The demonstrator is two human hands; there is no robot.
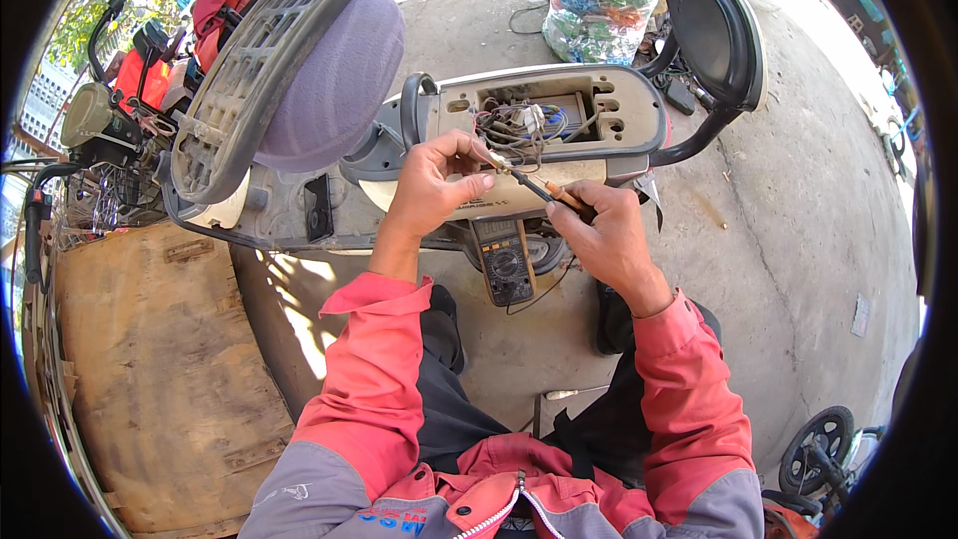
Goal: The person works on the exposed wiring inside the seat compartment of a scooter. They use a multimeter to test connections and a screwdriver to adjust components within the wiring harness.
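Note:
My left hand (434,185) is closed at the front edge of the scooter's open compartment (529,120), pinching a small wire connector (497,160). My right hand (604,240) grips a black probe-like tool (529,183) and an orange-handled tool (559,195), their ends pointing toward the connector. Tangled wires (509,125) fill part of the compartment. Below my hands a multimeter (504,265) with a dark face leans against the scooter's cream side panel, a dark lead trailing from it. A black phone-like object (318,208) lies on the floorboard to the left.
A tilted grey seat base (269,60) with purple cover (339,80) is on the left, beside handlebars (40,220). A black backrest (714,40) is at right. Behind stands a bag of rubbish (599,20). A plywood board (150,359) lies lower left, a small wheel (813,449) lower right.

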